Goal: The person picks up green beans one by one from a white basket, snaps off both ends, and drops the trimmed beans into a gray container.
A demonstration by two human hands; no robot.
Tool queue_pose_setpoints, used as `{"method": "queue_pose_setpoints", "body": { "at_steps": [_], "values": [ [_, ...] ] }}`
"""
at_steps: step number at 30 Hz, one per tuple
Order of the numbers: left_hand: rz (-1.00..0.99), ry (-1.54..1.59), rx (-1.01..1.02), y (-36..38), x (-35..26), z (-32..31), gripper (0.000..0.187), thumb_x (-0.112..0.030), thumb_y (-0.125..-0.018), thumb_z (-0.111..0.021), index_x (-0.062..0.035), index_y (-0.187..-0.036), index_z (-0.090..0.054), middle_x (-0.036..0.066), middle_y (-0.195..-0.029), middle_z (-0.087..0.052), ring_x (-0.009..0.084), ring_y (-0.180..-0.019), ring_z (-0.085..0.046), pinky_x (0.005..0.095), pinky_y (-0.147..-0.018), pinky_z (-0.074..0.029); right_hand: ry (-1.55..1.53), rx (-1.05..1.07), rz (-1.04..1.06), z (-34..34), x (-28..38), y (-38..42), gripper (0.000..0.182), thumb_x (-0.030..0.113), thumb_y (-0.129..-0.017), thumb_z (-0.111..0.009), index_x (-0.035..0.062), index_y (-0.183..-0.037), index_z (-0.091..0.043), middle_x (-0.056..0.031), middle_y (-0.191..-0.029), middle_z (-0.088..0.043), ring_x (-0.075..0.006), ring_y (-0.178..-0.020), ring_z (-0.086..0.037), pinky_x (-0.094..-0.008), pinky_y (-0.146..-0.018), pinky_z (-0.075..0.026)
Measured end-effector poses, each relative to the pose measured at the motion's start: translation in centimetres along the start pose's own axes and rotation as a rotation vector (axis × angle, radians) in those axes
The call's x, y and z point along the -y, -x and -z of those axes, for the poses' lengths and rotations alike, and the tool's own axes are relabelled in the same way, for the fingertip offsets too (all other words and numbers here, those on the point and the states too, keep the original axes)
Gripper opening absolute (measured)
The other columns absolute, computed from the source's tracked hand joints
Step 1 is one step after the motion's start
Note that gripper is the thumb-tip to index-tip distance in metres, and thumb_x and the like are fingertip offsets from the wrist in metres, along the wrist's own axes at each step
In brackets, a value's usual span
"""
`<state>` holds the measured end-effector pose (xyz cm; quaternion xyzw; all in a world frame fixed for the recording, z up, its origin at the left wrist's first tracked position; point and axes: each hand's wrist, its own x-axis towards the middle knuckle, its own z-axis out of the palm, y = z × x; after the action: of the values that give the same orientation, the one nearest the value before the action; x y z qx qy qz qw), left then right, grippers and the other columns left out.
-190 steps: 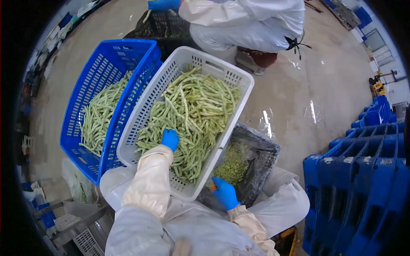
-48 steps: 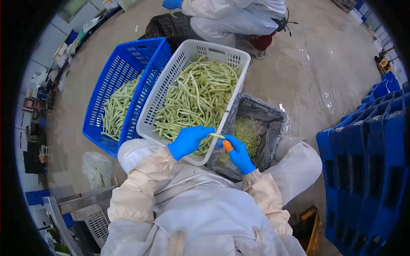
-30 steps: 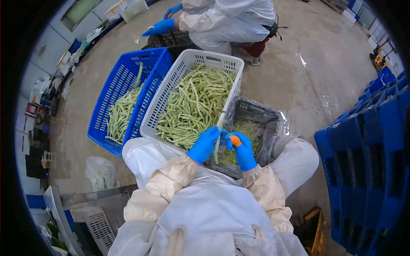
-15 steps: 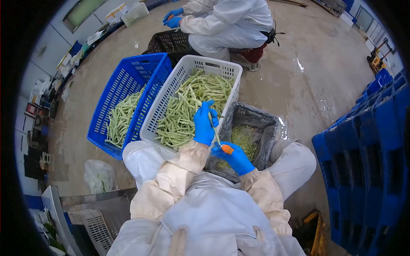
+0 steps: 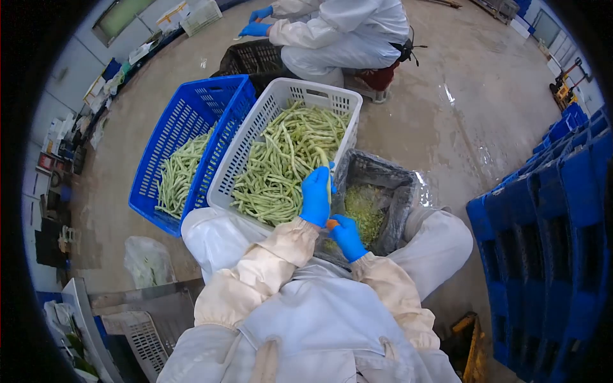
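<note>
My left hand (image 5: pixel 315 196), in a blue glove, is closed around a long green bean (image 5: pixel 323 157) whose upper end sticks out over the white crate. Just below and to the right, my right hand (image 5: pixel 348 237), also gloved in blue, is closed on a small tool with an orange handle (image 5: pixel 331 224); the rest of that tool is hidden. Many green beans (image 5: pixel 271 169) fill the white crate (image 5: pixel 220 182) before me. A black-lined bin (image 5: pixel 402 180) with green trimmings (image 5: pixel 364 207) stands beside my right hand.
Left of the white crate, a blue crate (image 5: pixel 150 169) holds more beans. Opposite, a co-worker (image 5: pixel 345 38) in white sits by a dark crate (image 5: pixel 249 59). Stacked blue pallets (image 5: pixel 549 236) rise on the right. A clear plastic bag (image 5: pixel 148 260) lies on the floor at left.
My left hand has moved slightly down and right, its bean now pointing up. My right hand has turned and drawn close beneath it. The co-worker's hands have shifted a little.
</note>
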<state>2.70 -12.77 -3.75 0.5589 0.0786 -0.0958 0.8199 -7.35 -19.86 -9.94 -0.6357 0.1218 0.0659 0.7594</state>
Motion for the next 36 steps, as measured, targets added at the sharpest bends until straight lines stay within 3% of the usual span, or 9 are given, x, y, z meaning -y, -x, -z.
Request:
{"method": "queue_pose_setpoints", "body": {
  "at_steps": [4, 8, 14, 18, 20, 21, 24, 31, 36],
  "values": [
    [0.016, -0.196, 0.063, 0.7, 0.6, 0.2, 0.026, -0.022, -0.088, -0.052, -0.0018, -0.102, -0.061, -0.004, -0.066, -0.047, 0.0051, -0.054, -0.042, 0.0206, -0.048, -0.037, 0.561, 0.044, 0.198, -0.4, -0.1, 0.5, 0.024, 0.019, -0.076, -0.053, 0.0009, -0.089, -0.061, -0.0239, -0.079, -0.059, -0.0377, -0.071, -0.058, -0.0432, -0.062, -0.044],
    [0.091, -0.303, 0.189, 1.1, 1.0, 1.1, 0.019, -0.017, -0.085, -0.055, -0.0024, -0.093, -0.063, -0.003, -0.065, -0.053, 0.0073, -0.054, -0.044, 0.025, -0.049, -0.036, 0.443, 0.145, 0.167, -0.9, -0.9, 0.7, 0.025, 0.02, -0.076, -0.053, -0.0003, -0.089, -0.061, -0.025, -0.078, -0.059, -0.0368, -0.072, -0.059, -0.0425, -0.062, -0.044],
    [-0.46, -1.064, 0.4, -0.1, 0.7, 7.8, 0.017, -0.014, -0.081, -0.054, -0.0022, -0.091, -0.062, 0.006, -0.078, -0.06, 0.0198, -0.073, -0.055, 0.0349, -0.065, -0.043, -0.269, -0.3, 0.187, 3.5, 2.6, -1.0, 0.018, 0.019, -0.086, -0.052, 0.0038, -0.09, -0.06, 0.0009, -0.069, -0.051, -0.0089, -0.059, -0.046, -0.0261, -0.059, -0.044],
    [-0.282, -0.654, -0.1, -5.3, -7.9, 21.4, 0.013, -0.012, -0.083, -0.053, -0.0011, -0.087, -0.06, 0.01, -0.083, -0.059, 0.0189, -0.08, -0.055, 0.0323, -0.073, -0.043, -0.298, -0.564, 0.082, 6.4, 3.1, -1.2, 0.017, 0.018, -0.087, -0.052, 0.002, -0.089, -0.059, 0.0014, -0.064, -0.047, -0.0086, -0.056, -0.044, -0.0257, -0.056, -0.044],
    [-0.659, -1.72, -0.213, -4.3, -19.5, 22.5, 0.023, -0.015, -0.082, -0.056, -0.0006, -0.1, -0.058, 0.016, -0.097, -0.059, 0.0249, -0.09, -0.055, 0.0366, -0.074, -0.044, -0.198, -0.567, 0.007, 6.5, 2.3, -1.4, 0.017, 0.017, -0.087, -0.052, 0.0017, -0.088, -0.059, 0.0013, -0.064, -0.048, -0.0084, -0.056, -0.044, -0.0252, -0.055, -0.044],
    [-0.515, -1.185, -0.369, -5.7, -22.6, 24.2, 0.032, -0.019, -0.081, -0.057, -0.0008, -0.107, -0.056, 0.019, -0.102, -0.058, 0.032, -0.096, -0.054, 0.0421, -0.076, -0.043, -0.091, -0.502, -0.062, 6.4, 2.0, -1.5, 0.016, 0.017, -0.085, -0.054, 0.002, -0.087, -0.06, 0.0012, -0.063, -0.049, -0.0085, -0.056, -0.046, -0.025, -0.055, -0.043],
    [-0.894, -1.98, -0.909, -8.2, -24.2, 26.1, 0.035, -0.023, -0.08, -0.058, -0.0008, -0.107, -0.056, 0.019, -0.099, -0.059, 0.0351, -0.092, -0.055, 0.0436, -0.075, -0.043, 0.24, -0.463, -0.006, 6.0, -0.1, -2.1, 0.013, 0.015, -0.081, -0.058, 0.0029, -0.085, -0.061, -0.0018, -0.063, -0.053, -0.0122, -0.056, -0.05, -0.0269, -0.054, -0.043],
    [-0.151, -2.036, 0.69, -15.0, 0.0, 22.6, 0.017, -0.022, -0.072, -0.057, -0.0088, -0.081, -0.064, 0.014, -0.076, -0.062, 0.0303, -0.073, -0.06, 0.0427, -0.065, -0.046, 1.065, -0.266, 0.063, 4.0, -1.1, -2.9, 0.017, 0.012, -0.073, -0.063, 0.0058, -0.089, -0.062, -0.0144, -0.083, -0.062, -0.0305, -0.073, -0.06, -0.0371, -0.063, -0.046],
    [-0.424, -2.118, 0.665, -14.8, 12.9, 24.7, 0.014, -0.018, -0.074, -0.054, -0.0111, -0.078, -0.065, 0.008, -0.091, -0.059, 0.0251, -0.085, -0.055, 0.04, -0.069, -0.041, 0.836, -0.239, 0.11, 2.5, -0.5, -3.6, 0.021, 0.014, -0.077, -0.062, 0.0038, -0.096, -0.062, -0.0142, -0.089, -0.063, -0.0267, -0.079, -0.062, -0.0336, -0.069, -0.048]
  ]
}}
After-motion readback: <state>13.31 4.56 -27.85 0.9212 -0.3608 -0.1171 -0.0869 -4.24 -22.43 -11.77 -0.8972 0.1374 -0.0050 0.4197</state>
